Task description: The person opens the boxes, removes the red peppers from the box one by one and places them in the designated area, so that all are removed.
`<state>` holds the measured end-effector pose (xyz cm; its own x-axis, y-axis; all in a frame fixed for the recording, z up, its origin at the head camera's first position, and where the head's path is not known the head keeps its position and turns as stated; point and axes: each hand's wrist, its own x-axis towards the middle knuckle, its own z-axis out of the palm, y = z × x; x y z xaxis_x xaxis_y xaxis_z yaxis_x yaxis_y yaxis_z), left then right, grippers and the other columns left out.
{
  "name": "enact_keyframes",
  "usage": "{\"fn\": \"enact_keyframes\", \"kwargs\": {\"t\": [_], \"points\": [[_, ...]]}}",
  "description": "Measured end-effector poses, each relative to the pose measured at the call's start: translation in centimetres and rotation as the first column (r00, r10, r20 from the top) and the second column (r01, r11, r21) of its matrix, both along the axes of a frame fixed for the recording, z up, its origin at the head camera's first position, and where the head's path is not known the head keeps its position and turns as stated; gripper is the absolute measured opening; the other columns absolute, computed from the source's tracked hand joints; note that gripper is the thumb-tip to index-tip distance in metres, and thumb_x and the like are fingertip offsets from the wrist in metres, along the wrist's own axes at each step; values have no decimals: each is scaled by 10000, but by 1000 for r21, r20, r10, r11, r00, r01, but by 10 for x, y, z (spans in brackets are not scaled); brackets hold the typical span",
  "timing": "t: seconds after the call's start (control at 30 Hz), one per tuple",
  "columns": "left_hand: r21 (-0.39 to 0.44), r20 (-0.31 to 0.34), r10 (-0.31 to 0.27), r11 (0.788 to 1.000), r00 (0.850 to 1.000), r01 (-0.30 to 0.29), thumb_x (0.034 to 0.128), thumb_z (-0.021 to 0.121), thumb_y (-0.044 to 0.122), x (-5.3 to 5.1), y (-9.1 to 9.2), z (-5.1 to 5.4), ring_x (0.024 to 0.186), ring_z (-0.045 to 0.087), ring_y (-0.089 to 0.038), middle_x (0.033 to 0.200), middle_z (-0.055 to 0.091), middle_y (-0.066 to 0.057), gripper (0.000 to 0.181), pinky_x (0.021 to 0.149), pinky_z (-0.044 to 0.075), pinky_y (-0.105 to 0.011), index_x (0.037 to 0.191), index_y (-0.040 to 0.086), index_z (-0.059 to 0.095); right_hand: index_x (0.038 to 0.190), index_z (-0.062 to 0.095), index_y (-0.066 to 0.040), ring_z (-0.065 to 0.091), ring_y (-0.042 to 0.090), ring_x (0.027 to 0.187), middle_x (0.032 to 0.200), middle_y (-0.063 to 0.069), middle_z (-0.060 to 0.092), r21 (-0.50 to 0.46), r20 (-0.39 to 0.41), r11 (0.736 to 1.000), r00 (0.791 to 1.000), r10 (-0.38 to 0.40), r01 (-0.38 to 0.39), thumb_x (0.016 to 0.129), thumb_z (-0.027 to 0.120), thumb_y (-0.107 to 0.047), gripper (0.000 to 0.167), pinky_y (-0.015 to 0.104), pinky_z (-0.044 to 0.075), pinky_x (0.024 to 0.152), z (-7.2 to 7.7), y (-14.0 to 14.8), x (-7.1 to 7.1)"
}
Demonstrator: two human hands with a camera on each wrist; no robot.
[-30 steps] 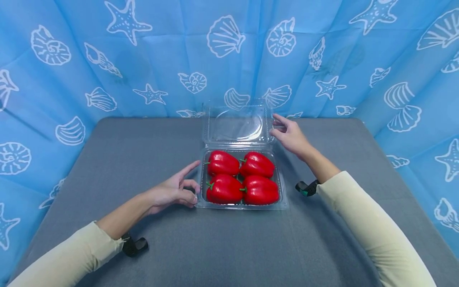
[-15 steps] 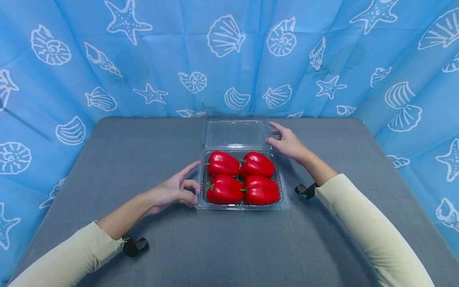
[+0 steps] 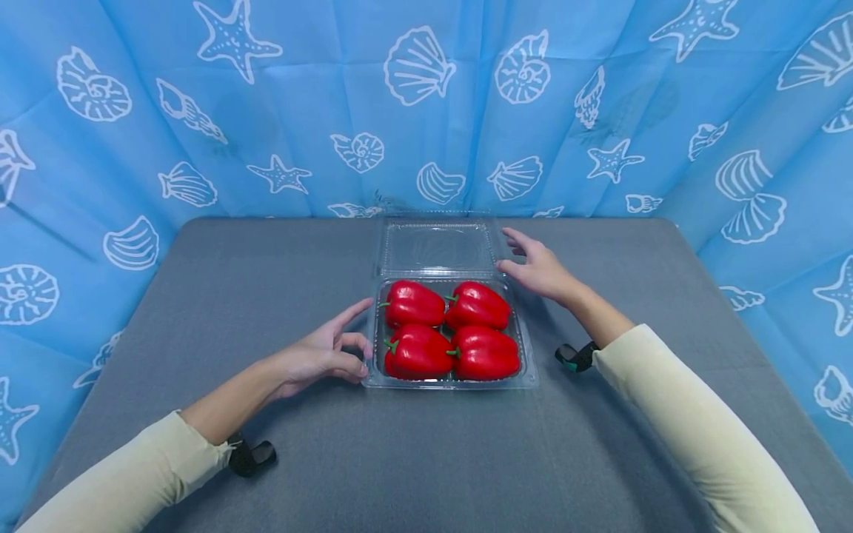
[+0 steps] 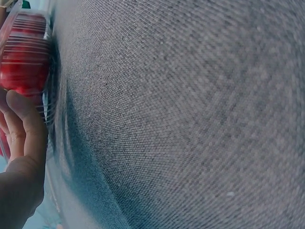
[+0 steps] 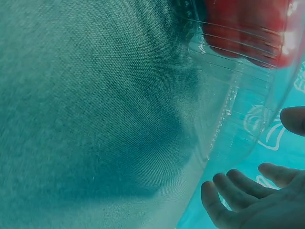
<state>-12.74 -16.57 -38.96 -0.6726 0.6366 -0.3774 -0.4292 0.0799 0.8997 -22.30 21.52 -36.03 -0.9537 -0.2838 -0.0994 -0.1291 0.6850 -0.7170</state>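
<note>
A clear plastic clamshell box (image 3: 531, 370) stands open on the table, its hinged lid (image 3: 436, 248) lying tilted back behind the base. Red bell peppers with green stems fill the base in two rows; one is the front right pepper (image 3: 485, 353). At the box's left wall, my left hand (image 3: 313, 359) rests its fingertips against the side, index finger stretched along the edge. Beside the lid's right edge is my right hand (image 3: 541, 268), fingers spread and holding nothing. In the right wrist view the right fingers (image 5: 226, 202) appear apart from the lid.
A grey cloth covers the table (image 3: 426, 459). Behind it hangs a blue curtain (image 3: 306, 89) printed with white shells and starfish, close to the lid. Black straps (image 3: 249, 455) sit on both wrists.
The lid has swung back and down from a steeper tilt. My right hand followed it down, then drew slightly right, off the lid's edge. My left hand has stayed in place.
</note>
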Motion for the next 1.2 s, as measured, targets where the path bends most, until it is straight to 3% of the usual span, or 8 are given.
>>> {"fn": "enact_keyframes", "kwargs": {"t": [0.27, 0.43, 0.63, 0.9, 1.2], "points": [[-14, -1, 9, 1000, 1000, -9, 890, 645, 17, 0, 1, 1, 872, 657, -202, 1009, 643, -50, 948, 855, 566, -364, 1599, 235, 55, 1564, 255, -57, 329, 422, 1414, 1563, 215, 328, 31, -84, 998, 995, 60, -58, 883, 719, -256, 848, 642, 396, 1046, 6, 4, 13], [-17, 2, 11, 1000, 1000, -11, 903, 638, 30, -1, 1, 1, 874, 665, -208, 1021, 643, -60, 915, 856, 571, -365, 1597, 235, 78, 1572, 260, -123, 356, 363, 1420, 1566, 148, 359, -88, -125, 989, 987, 106, -117, 838, 779, -252, 908, 615, 379, 1077, 9, 5, 26], [-15, 19, 19, 1000, 1000, -18, 917, 620, 40, -1, 1, 2, 862, 656, -202, 1062, 615, -79, 876, 846, 572, -358, 1595, 240, 103, 1575, 274, -177, 403, 313, 1406, 1555, 93, 396, -290, -140, 922, 964, 225, -257, 787, 804, -96, 952, 610, 381, 1077, 11, 9, 41], [8, 38, 43, 999, 998, -44, 912, 613, 17, -1, 3, 2, 825, 656, -195, 1056, 595, -83, 865, 829, 583, -360, 1590, 226, 118, 1575, 283, -203, 419, 330, 1392, 1545, 99, 409, -349, -38, 848, 911, 411, -398, 770, 823, -127, 972, 588, 426, 1045, 18, 8, 63], [41, 67, 62, 997, 996, -65, 904, 609, -21, 2, 5, 3, 801, 662, -206, 1045, 577, -86, 887, 799, 598, -368, 1591, 236, 112, 1569, 294, -186, 441, 331, 1373, 1536, 128, 410, -384, -1, 814, 882, 471, -435, 781, 813, -140, 945, 582, 477, 991, 18, 11, 76]]}}
